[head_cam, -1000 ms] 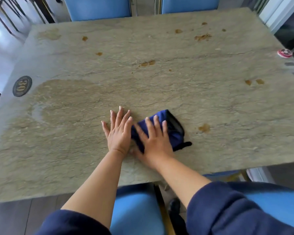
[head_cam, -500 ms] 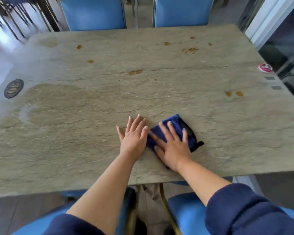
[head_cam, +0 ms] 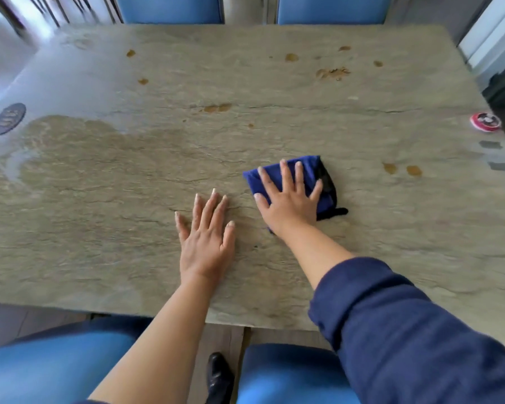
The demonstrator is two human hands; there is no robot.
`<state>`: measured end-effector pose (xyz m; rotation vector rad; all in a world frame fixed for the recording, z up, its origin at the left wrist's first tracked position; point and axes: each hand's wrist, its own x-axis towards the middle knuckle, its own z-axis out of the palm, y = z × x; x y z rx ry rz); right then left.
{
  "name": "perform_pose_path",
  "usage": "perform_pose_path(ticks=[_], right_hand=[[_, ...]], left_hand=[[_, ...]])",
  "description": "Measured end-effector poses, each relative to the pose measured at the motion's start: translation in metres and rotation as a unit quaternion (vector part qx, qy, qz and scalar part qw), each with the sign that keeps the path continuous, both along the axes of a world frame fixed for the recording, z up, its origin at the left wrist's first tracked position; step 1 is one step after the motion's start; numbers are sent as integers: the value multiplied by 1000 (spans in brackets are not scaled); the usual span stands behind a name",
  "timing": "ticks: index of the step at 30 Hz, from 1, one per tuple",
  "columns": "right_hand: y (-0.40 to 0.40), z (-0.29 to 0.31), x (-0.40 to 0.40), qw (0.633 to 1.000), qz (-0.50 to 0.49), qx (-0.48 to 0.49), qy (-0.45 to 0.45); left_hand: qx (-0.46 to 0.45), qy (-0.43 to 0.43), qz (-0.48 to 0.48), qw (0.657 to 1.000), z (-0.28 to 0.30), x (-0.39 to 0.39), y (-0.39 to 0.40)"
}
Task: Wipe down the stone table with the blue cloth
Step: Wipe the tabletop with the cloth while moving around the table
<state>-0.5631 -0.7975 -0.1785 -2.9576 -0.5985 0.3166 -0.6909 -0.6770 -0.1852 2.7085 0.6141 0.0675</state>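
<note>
I have my right hand [head_cam: 289, 196] spread flat, palm down, on the blue cloth [head_cam: 309, 170], fingers fanned across it and pressing it to the stone table [head_cam: 274, 126]; nothing is pinched. My left hand [head_cam: 206, 237] lies just beside it, apart from the cloth, open with fingers together and flat on bare stone, bracing me. The cloth sits right of the table's middle, folded into a thick pad with a dark edge and a small black tab poking out at its near right corner. I judge it soft, light and limp, so it should bunch or unfold if I drag it by a corner; a flat palm over the middle of the fold looks the best hold, keeping the layers together. The stone looks rough and veined, so I expect some drag rather than slip. Brown spots [head_cam: 401, 169] lie to the right of the cloth and more [head_cam: 331, 72] toward the far edge, unwiped as far as I can judge. I see no containers; only a small red disc [head_cam: 485, 121] at the right edge and a dark round plaque [head_cam: 8, 118] at the left.
</note>
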Motion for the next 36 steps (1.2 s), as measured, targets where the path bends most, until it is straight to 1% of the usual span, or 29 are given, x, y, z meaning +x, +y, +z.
perform_pose_path(ticks=[2,4,6,7,8,9,10,11,12,13,14,16,17,19,21,22,23,24,26,27,28,29,30,31,32,33,34,35,36], right_hand=[[3,-3,-27,996,85,18,-20],[-20,-4,-51,979,191,39,-53],[-57,-3,-45,952,299,40,-53],[-72,-4,-33,947,317,30,-48],[-83,-5,-21,955,292,22,-50],[-89,-5,-11,973,224,18,-59],[-88,-5,-3,989,133,14,-65],[-80,-5,-1,997,49,1,-60],[-69,-4,-7,999,-8,-12,-43],[-56,-3,-18,999,-28,-19,-31],[-45,-3,-36,999,-12,-18,-26],[-40,-4,-79,994,101,10,-33],[-48,-6,-97,983,173,26,-47],[-80,-12,-115,948,305,46,-83],[-119,-15,-103,912,396,47,-94],[-136,-13,-92,909,405,39,-91],[-150,-12,-77,918,386,31,-86],[-161,-9,-61,937,338,28,-83],[-174,-3,-31,983,168,20,-70],[-177,-1,-20,996,67,14,-60],[-178,0,-14,999,-11,4,-43],[-179,1,-15,999,-39,-9,-34],[-183,1,-20,999,-19,-7,-43],[-192,0,-28,997,43,4,-61],[-204,0,-33,989,127,11,-74],[-220,-1,-32,975,210,15,-70],[-233,-2,-23,962,265,24,-60],[-241,-4,-9,958,279,31,-52],[-243,-6,4,964,256,32,-59]], left_hand=[[-17,-10,8,1000,0,0,2],[-26,-14,15,999,0,0,1],[-27,-14,16,999,1,0,-1],[-26,-13,15,999,1,0,-1],[-22,-11,12,1000,2,0,0],[-19,-9,9,1000,2,0,0],[-17,-5,7,1000,3,1,-1],[-15,-3,4,1000,4,1,-1],[-14,1,0,1000,4,1,-1],[-16,3,-2,1000,4,1,-1],[-22,4,-1,1000,4,1,0],[-34,14,5,999,5,2,1],[-35,26,10,999,5,3,0],[-34,53,30,998,6,8,-5],[-45,65,63,995,9,15,-18],[-51,65,73,994,10,19,-27],[-55,62,72,994,12,23,-38],[-56,59,58,995,12,27,-51],[-53,51,10,997,14,33,-81],[-49,45,-10,998,14,36,-97],[-43,37,-22,998,14,40,-113],[-38,29,-26,999,15,45,-126],[-34,23,-25,999,14,49,-138],[-29,20,-21,999,13,54,-146],[-25,19,-12,999,11,58,-151],[-21,16,-1,1000,9,62,-154],[-14,12,10,1000,6,64,-156],[-5,7,17,1000,4,65,-158],[5,2,21,1000,3,66,-159]])
